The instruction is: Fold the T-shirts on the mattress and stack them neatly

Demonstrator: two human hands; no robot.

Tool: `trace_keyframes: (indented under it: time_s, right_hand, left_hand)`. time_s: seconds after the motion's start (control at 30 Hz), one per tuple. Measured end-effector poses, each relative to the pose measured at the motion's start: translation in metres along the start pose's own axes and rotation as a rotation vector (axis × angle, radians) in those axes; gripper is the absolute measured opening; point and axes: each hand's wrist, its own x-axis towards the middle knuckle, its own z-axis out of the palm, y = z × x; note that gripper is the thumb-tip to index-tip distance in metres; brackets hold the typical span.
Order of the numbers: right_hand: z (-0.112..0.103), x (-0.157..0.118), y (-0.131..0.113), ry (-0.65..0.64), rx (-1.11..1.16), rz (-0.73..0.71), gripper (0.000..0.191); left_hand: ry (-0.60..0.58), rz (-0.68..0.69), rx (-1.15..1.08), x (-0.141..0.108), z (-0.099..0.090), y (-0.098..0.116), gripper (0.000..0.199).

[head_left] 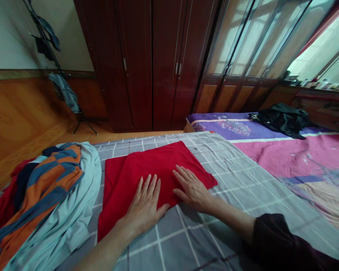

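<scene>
A red garment (pixel 155 165), folded into a flat, uneven shape, lies on the grey checked bed sheet (pixel 169 241). My left hand (pixel 147 207) rests palm down on its near edge, fingers stretched out and thumb apart. To the right, my right hand (pixel 192 188) also lies flat on the red cloth, its fingers extended toward the upper left. Neither hand grips anything. What kind of garment it is cannot be made out from the folded cloth.
A heap of clothes, with an orange and blue striped piece (pixel 53 177) and a pale blue one (pixel 84 195), lies at the left. Dark clothing (pixel 285 118) sits on a purple and pink bed cover (pixel 293 154). Wardrobes (pixel 164 67) and a clothes stand (pixel 55 56) are behind.
</scene>
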Motion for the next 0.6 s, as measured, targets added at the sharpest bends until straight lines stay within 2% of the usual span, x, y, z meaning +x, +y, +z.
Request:
trace_keyframes:
  time_s: [0.07,0.13,0.2,0.33,0.4,0.43,0.5,0.6]
  right_hand:
    - [0.008,0.016,-0.018,-0.056,0.04,-0.103,0.065]
    - [0.013,0.029,-0.015,-0.09,0.04,-0.135,0.07]
    - [0.012,0.036,0.009,-0.097,0.002,-0.062,0.074]
    - [-0.003,0.035,0.077,-0.046,-0.083,0.215,0.069]
    - [-0.009,0.033,0.093,-0.001,-0.113,0.315,0.069]
    - [-0.01,0.033,0.093,0.019,-0.127,0.346,0.069]
    - [-0.005,0.036,0.075,0.044,-0.132,0.327,0.07]
    - [0.01,0.051,0.029,0.005,-0.066,0.103,0.07]
  left_hand:
    - [0.003,0.002,0.003,0.0,0.001,0.0,0.074]
    - [-0.019,0.001,0.005,0.0,0.0,0.0,0.075]
    - [-0.047,-0.006,0.002,0.0,-0.003,0.001,0.076]
    - [-0.084,-0.012,-0.018,0.001,-0.012,0.002,0.076]
    - [-0.096,-0.014,-0.025,0.001,-0.015,0.003,0.075]
    - [-0.101,-0.015,-0.026,0.002,-0.016,0.003,0.076]
    - [-0.108,-0.018,-0.028,0.002,-0.015,0.003,0.076]
    - [-0.116,-0.016,-0.032,0.002,-0.012,0.003,0.077]
